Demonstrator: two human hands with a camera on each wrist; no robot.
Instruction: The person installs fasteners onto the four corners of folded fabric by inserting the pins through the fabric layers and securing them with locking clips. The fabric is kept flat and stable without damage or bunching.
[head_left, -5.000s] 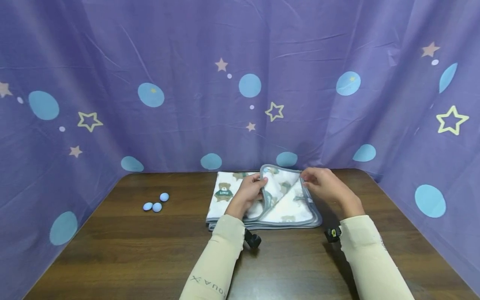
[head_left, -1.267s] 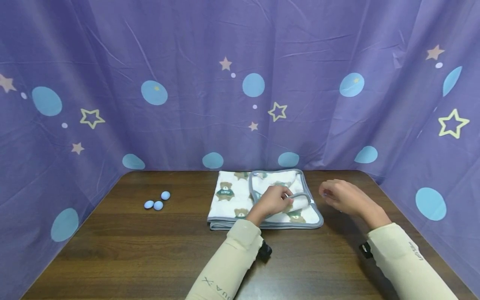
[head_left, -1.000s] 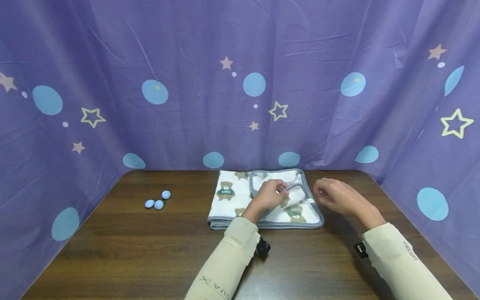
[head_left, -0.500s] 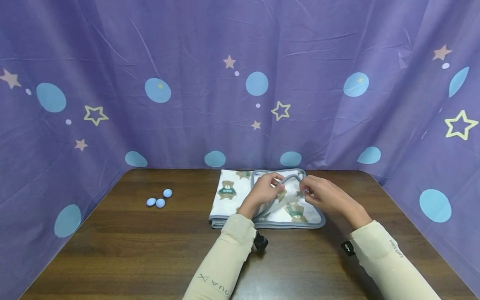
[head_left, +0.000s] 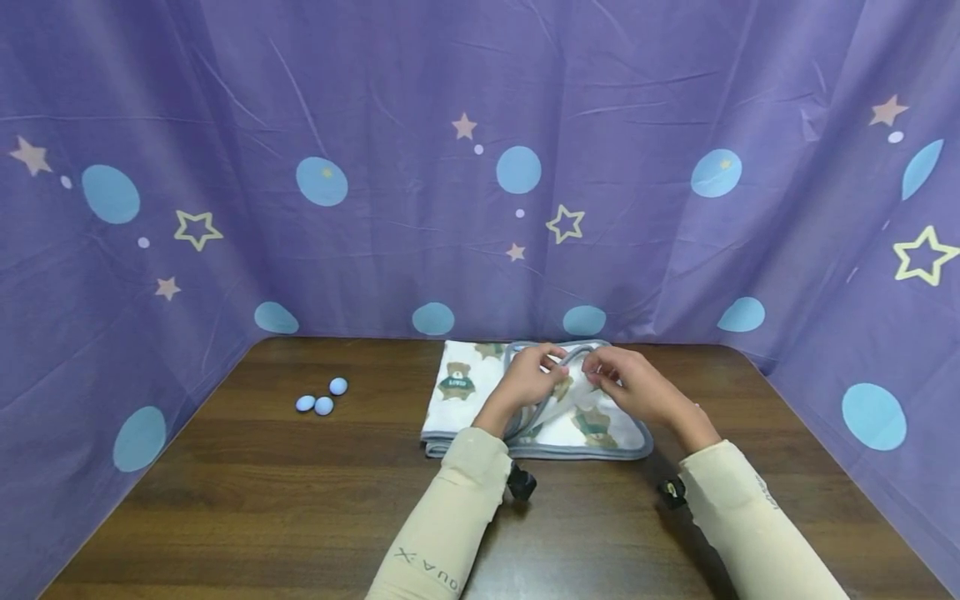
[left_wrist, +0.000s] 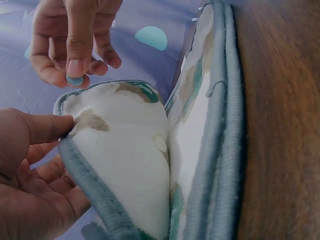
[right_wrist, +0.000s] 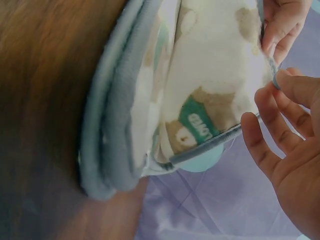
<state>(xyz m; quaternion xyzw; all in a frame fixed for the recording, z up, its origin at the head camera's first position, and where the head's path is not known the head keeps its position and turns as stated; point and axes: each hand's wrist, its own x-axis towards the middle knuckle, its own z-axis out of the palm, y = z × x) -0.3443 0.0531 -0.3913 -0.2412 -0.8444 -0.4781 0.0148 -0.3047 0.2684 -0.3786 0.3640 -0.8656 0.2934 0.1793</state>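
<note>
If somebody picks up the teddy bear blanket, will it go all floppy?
Probably yes: the blanket curves where the left hand holds it up. It might come unfolded, since that raised flap stands apart from the layers beneath. It likely won't roll, because most lies flat on the table.

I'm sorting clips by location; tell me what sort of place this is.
Probably a curtained-off recording booth: star-patterned purple curtain along three sides of a wood-grain table, black cameras at both wrists.
</note>
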